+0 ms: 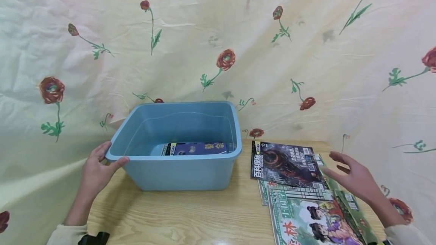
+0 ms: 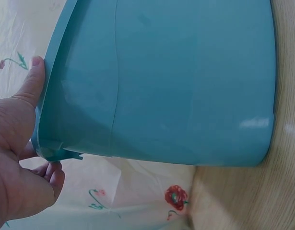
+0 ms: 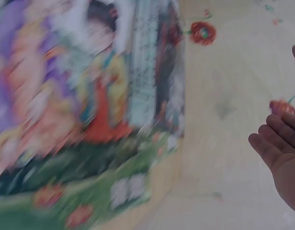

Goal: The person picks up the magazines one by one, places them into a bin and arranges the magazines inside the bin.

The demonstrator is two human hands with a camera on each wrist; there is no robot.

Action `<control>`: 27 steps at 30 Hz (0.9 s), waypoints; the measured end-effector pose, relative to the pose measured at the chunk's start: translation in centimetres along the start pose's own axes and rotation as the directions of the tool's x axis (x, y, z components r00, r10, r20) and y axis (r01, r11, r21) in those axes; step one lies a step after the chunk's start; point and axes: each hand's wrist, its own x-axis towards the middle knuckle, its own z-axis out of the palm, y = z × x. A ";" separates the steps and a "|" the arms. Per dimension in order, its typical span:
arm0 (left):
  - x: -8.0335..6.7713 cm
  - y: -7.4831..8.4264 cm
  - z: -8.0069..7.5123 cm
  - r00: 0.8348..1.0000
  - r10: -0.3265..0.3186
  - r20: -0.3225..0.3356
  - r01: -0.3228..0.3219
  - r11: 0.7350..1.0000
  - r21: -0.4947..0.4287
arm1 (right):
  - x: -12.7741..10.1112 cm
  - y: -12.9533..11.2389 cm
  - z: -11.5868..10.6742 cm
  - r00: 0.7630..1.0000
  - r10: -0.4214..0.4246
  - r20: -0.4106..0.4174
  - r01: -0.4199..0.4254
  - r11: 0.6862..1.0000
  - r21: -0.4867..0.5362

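Observation:
A light blue plastic bin point(image 1: 184, 174) stands on the table, and a dark blue magazine point(image 1: 199, 148) lies inside it. My left hand point(image 1: 97, 171) grips the bin's front left corner, thumb against the rim; the left wrist view shows the fingers curled beneath that rim point(image 2: 50, 91). To the right of the bin, a dark-covered magazine point(image 1: 287, 163) overlaps green-bordered magazines point(image 1: 289, 211) with cartoon figures. My right hand point(image 1: 352, 177) hovers at the right side of this pile, fingers loosely extended and nothing held.
The wooden table point(image 1: 190, 216) runs in front of the bin and under the pile. A cream cloth with red flowers point(image 1: 190, 29) hangs close behind the table and at both sides.

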 end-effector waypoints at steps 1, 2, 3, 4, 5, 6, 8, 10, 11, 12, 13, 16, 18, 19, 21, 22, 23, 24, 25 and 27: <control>0.0 0.0 0.0 1.000 0.000 0.001 0.000 1.000 0.000 | -0.5 0.5 -0.1 1.000 0.008 0.003 -0.008 1.000 -0.012; 0.0 0.0 0.1 1.000 0.001 0.002 -0.001 1.000 0.001 | -1.0 1.0 -0.2 1.000 0.016 0.013 -0.016 1.000 -0.022; -0.1 0.1 0.1 1.000 0.000 0.002 0.000 1.000 0.000 | -1.6 1.5 -0.2 0.999 0.028 0.028 -0.027 0.999 -0.028; -0.1 0.1 0.1 1.000 0.002 0.001 -0.002 1.000 0.000 | -2.1 1.9 -0.3 0.998 0.041 0.040 -0.039 0.998 -0.041; -0.1 0.1 0.2 1.000 0.003 -0.002 -0.003 1.000 0.001 | -2.6 2.3 -0.3 0.997 0.056 0.055 -0.053 0.998 -0.046; -0.1 0.1 0.2 1.000 0.005 -0.004 -0.005 1.000 0.002 | -3.0 2.7 -0.3 0.995 0.075 0.070 -0.071 0.996 -0.051; -0.1 0.1 0.2 1.000 0.010 -0.007 -0.010 1.000 0.004 | -3.9 3.4 -0.3 0.988 0.117 0.106 -0.112 0.992 -0.049; -0.1 0.1 0.2 1.000 0.015 -0.011 -0.015 1.000 0.006 | -4.5 4.0 -0.4 0.975 0.170 0.142 -0.166 0.985 -0.042; -0.1 0.1 0.2 1.000 0.017 -0.012 -0.017 1.000 0.007 | -4.9 4.3 -0.4 0.970 0.189 0.156 -0.185 0.982 -0.034; -0.1 0.1 0.2 1.000 0.020 -0.013 -0.020 1.000 0.009 | -5.2 4.6 -0.4 0.963 0.209 0.169 -0.208 0.978 -0.027; -0.1 0.0 0.2 1.000 0.021 -0.013 -0.021 1.000 0.008 | -5.6 4.9 -0.4 0.957 0.224 0.184 -0.224 0.974 -0.017; -0.1 0.0 0.2 1.000 0.021 -0.016 -0.021 1.000 0.007 | -6.5 5.7 -0.2 0.935 0.280 0.215 -0.280 0.959 -0.031; 0.0 0.1 0.2 1.000 0.020 -0.015 -0.020 1.000 -0.004 | -6.9 6.0 0.0 0.917 0.320 0.238 -0.316 0.947 -0.055; 0.1 0.1 0.2 1.000 0.018 -0.015 -0.019 1.000 -0.009 | -7.1 6.2 0.1 0.908 0.336 0.251 -0.330 0.942 -0.067; 0.1 0.1 0.1 1.000 0.016 -0.013 -0.016 1.000 -0.019 | -7.4 6.5 0.2 0.885 0.373 0.279 -0.361 0.928 -0.096; 0.2 0.1 0.1 1.000 0.015 -0.012 -0.015 1.000 -0.024 | -7.6 6.7 0.3 0.870 0.391 0.299 -0.377 0.920 -0.106; 0.2 0.0 0.1 1.000 0.015 -0.012 -0.015 1.000 -0.026 | -7.8 6.9 0.3 0.860 0.400 0.317 -0.388 0.916 -0.105; 0.2 0.0 0.1 1.000 0.014 -0.012 -0.014 1.000 -0.026 | -8.0 7.1 0.3 0.853 0.409 0.326 -0.395 0.912 -0.110; 0.2 -0.1 0.1 1.000 0.014 -0.013 -0.014 1.000 -0.026 | -8.1 7.3 0.4 0.843 0.419 0.337 -0.406 0.907 -0.113; 0.2 -0.2 0.1 1.000 0.012 -0.011 -0.012 1.000 -0.024 | -8.4 7.7 0.5 0.828 0.440 0.349 -0.430 0.896 -0.108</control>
